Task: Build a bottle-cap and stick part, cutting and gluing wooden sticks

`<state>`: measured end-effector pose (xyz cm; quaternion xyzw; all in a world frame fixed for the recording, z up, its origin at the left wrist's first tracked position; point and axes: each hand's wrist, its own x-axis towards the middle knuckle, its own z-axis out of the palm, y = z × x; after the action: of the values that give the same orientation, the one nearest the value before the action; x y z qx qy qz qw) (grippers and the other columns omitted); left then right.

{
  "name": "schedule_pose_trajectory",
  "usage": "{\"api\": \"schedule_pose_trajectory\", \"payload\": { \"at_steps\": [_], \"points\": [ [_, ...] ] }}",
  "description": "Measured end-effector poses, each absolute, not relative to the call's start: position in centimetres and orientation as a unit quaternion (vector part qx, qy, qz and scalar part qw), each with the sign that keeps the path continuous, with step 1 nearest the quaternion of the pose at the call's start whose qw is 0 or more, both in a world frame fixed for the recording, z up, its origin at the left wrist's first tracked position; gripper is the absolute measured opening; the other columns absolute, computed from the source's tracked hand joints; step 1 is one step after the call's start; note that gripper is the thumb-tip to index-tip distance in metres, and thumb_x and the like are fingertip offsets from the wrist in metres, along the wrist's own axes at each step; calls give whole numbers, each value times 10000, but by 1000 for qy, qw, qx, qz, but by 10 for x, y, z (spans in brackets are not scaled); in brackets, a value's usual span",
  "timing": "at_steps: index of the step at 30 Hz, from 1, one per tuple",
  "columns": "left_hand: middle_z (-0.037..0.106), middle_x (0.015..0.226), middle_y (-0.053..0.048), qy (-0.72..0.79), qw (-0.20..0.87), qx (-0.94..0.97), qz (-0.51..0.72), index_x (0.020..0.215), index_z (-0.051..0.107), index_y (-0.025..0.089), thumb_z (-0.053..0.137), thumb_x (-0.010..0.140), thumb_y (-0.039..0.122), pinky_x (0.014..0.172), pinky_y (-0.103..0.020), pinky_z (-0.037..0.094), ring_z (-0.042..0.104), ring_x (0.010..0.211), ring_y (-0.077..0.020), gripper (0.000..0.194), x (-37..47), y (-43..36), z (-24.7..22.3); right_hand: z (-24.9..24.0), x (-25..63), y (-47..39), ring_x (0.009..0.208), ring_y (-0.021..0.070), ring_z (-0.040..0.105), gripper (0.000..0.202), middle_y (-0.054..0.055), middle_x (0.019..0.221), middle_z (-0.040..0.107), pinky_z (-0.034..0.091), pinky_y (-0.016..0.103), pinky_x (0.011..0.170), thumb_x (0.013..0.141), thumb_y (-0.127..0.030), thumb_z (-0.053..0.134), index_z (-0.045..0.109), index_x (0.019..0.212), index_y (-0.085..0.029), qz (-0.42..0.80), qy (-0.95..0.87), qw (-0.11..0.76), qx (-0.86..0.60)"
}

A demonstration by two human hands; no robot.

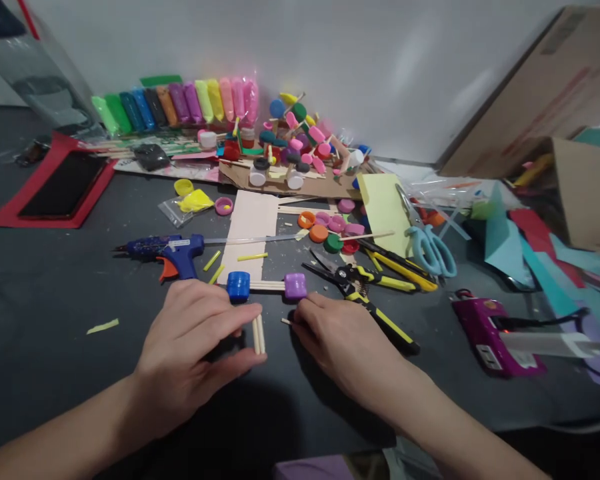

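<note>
My left hand (187,340) pinches short wooden sticks (259,335), lined up side by side, between thumb and index finger. My right hand (345,340) is closed, with the light end of a thin wooden stick (286,321) poking out at its fingertips; the rest of it is hidden. Just beyond both hands lies a piece of parallel sticks (267,285) joining a blue cap (239,286) and a purple cap (295,286). The right fingers are close to the purple cap; whether they touch it I cannot tell.
A blue glue gun (180,252) lies left. Black-yellow pliers (363,280), blue-handled scissors (430,250) and a magenta power strip (495,337) are on the right. Bottle caps (319,233), cardboard (250,227) and bagged clay (180,103) stand farther back. A phone (63,183) rests on red paper.
</note>
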<state>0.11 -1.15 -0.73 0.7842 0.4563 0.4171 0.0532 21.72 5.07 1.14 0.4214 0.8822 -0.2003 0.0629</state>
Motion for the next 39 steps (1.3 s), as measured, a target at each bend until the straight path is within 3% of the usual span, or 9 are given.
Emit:
{"api": "schedule_pose_trajectory", "payload": {
  "at_steps": [2, 7, 10, 20, 33, 39],
  "points": [
    [678, 799, -23, 466, 56, 786, 402, 1080, 646, 166, 705, 851, 294, 781, -362, 436, 605, 804, -194, 269, 1, -12, -7, 17, 216, 49, 621, 161, 524, 169, 40, 745, 608, 315, 292, 557, 916, -256, 526, 585, 768, -199, -283, 842, 22, 459],
    [673, 816, -27, 480, 54, 787, 384, 1085, 641, 171, 663, 880, 334, 780, -362, 411, 596, 802, -193, 263, -1, -13, -8, 30, 203, 47, 506, 89, 360, 207, -55, 578, 454, 244, 230, 455, 820, -354, 646, 566, 698, -207, -629, 602, -143, 471],
    [677, 811, -21, 484, 58, 785, 382, 1095, 632, 181, 659, 882, 330, 767, -365, 408, 600, 789, -191, 261, -2, -11, -8, 25, 193, 45, 472, 66, 286, 231, -82, 531, 408, 184, 217, 423, 742, -337, 724, 552, 676, -197, -736, 479, -166, 449],
    [668, 779, -10, 498, 66, 766, 401, 1073, 639, 223, 681, 863, 329, 720, -376, 436, 611, 761, -199, 239, 3, -7, -8, 5, 186, 35, 456, 50, 264, 269, -98, 506, 401, 181, 209, 425, 737, -320, 781, 560, 654, -189, -786, 392, -227, 420],
    [662, 785, -24, 491, 78, 772, 395, 1054, 639, 159, 713, 838, 279, 754, -372, 425, 607, 776, -186, 258, 4, -7, -8, 2, 187, 36, 467, 50, 302, 287, -87, 532, 454, 195, 219, 437, 739, -361, 801, 588, 668, -182, -785, 398, -230, 414],
    [665, 782, -3, 500, 83, 770, 387, 1040, 645, 205, 697, 839, 284, 764, -374, 442, 623, 765, -186, 221, 3, -7, -7, 2, 187, 37, 464, 54, 305, 297, -85, 529, 442, 191, 224, 436, 753, -374, 775, 564, 654, -189, -775, 418, -222, 419]
  ]
}}
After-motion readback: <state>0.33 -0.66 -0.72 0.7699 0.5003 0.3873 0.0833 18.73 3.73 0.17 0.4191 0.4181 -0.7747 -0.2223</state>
